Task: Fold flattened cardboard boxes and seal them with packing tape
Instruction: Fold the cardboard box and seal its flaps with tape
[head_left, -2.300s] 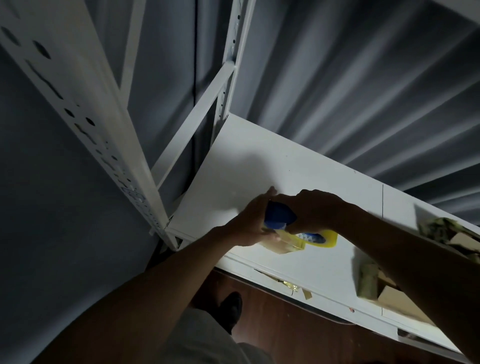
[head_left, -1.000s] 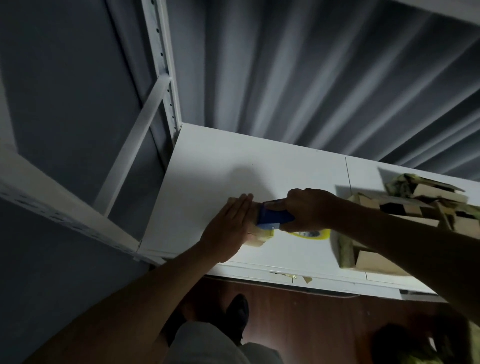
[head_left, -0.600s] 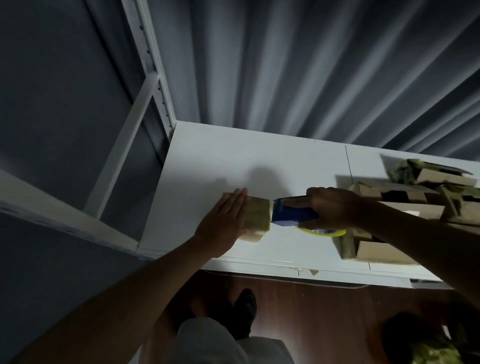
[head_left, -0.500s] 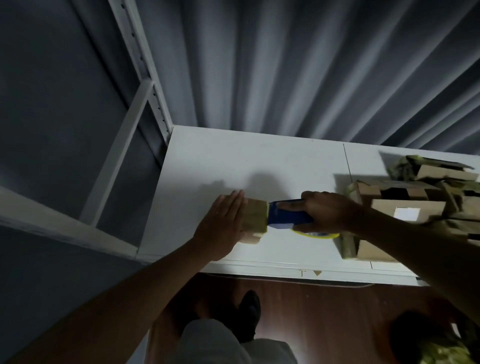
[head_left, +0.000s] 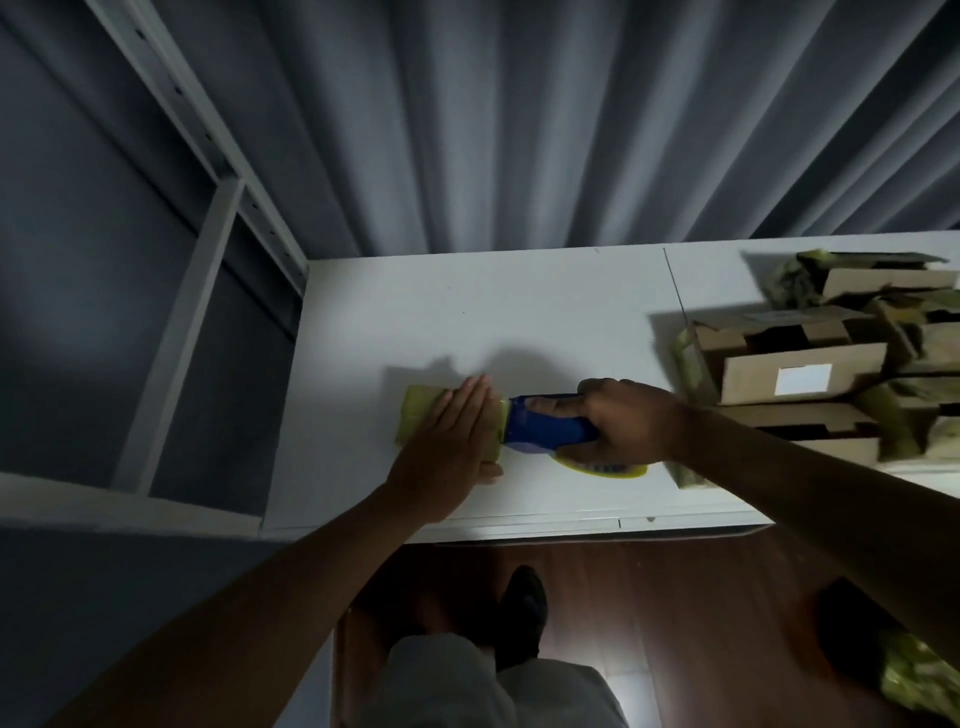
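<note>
A small cardboard box (head_left: 421, 410) covered in yellowish tape lies on the white table (head_left: 519, 312). My left hand (head_left: 452, 436) presses flat on top of it with straight fingers. My right hand (head_left: 623, 421) grips the blue tape dispenser (head_left: 545, 428), whose front end meets the box's right side. The yellow tape roll (head_left: 602, 467) shows under my right hand.
A heap of taped and partly folded cardboard boxes (head_left: 810, 364) fills the table's right side. A white metal rack frame (head_left: 208, 218) stands at the left. A grey curtain hangs behind the table. My shoe (head_left: 524, 603) is on the wooden floor below.
The dispenser has drawn away to the right along the box, uncovering more of the box top. My left hand stays flat on the box. The view has tilted and shifted right.
</note>
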